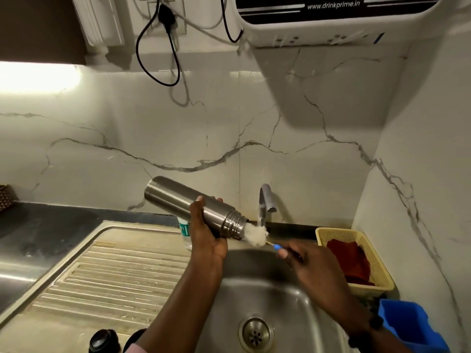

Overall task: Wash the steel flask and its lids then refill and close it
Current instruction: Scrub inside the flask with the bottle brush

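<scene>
A: Starting at the left, what was on the draining board (107, 271)?

B: Two dark round things sat at its near edge (104, 340). I judged them to be the lids, though they were cut off by the frame, so I couldn't be sure. Behind the left wrist stood a clear plastic bottle with a green label (184, 231).

A: And the flask?

B: The flask (188, 202) was held in the air over the left side of the sink (293, 296), tilted, base up and to the left, open mouth down and to the right. The left hand (206, 233) was wrapped round its body just above the threaded neck, thumb on top.

A: Good place to hold it?

B: I'd say so. Smooth wet steel is likely slippery, and the ridges at the neck would stop a hand sliding. It's rigid and, being empty, probably light enough for one hand.

A: The right hand?

B: The right hand (308, 266) gripped the blue handle of a bottle brush (256, 234), whose white bristles were at the flask's mouth, partly inside.

A: Further right?

B: The tap (265, 200) stood behind the brush, then a yellow basket (377, 271) holding a red cloth (349, 258), and a blue tub (407, 324) at the corner.
</scene>
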`<state>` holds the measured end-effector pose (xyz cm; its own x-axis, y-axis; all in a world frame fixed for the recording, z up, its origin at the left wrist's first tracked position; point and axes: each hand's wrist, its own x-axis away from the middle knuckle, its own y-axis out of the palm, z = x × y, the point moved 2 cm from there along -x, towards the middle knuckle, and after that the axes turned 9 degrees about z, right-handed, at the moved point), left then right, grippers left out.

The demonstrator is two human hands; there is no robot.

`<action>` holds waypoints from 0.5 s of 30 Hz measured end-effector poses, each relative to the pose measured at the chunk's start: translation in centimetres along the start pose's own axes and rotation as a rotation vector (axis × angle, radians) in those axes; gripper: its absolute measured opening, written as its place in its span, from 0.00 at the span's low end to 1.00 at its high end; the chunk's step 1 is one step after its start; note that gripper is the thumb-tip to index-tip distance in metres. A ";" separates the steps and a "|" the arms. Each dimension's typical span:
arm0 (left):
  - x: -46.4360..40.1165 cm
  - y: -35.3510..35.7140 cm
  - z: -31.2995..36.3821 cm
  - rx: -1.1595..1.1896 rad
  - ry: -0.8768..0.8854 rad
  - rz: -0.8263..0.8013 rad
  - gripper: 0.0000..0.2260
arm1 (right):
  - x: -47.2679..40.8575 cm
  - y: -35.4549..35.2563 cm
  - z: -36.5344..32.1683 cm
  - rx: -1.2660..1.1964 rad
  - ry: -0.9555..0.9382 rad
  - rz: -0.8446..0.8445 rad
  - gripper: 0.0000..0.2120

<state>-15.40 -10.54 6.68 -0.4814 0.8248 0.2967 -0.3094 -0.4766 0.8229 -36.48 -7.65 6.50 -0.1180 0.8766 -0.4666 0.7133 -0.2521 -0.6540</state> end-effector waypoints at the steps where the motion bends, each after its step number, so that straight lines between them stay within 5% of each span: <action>1: 0.0 0.3 0.1 -0.003 0.011 -0.023 0.32 | -0.5 -0.2 -0.4 -0.189 0.128 -0.158 0.08; 4: 1.3 0.8 -1.1 -0.096 -0.050 -0.134 0.22 | -0.9 0.2 -2.0 -0.678 0.430 -0.486 0.17; 7: 1.8 1.5 -1.3 -0.139 -0.066 -0.198 0.23 | -0.4 0.4 -2.5 -0.812 0.486 -0.586 0.17; 12: -0.5 1.7 2.1 -0.125 0.018 -0.197 0.45 | 1.0 -2.3 0.9 -0.457 0.111 -0.398 0.07; 15: 0.4 1.4 0.8 -0.087 0.044 -0.184 0.46 | 0.9 -1.6 1.8 -0.139 -0.078 -0.193 0.04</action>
<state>-15.41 -10.67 8.36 -0.4452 0.8872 0.1215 -0.4641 -0.3447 0.8159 -38.98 -7.23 6.05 -0.3103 0.8676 -0.3886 0.7599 -0.0192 -0.6497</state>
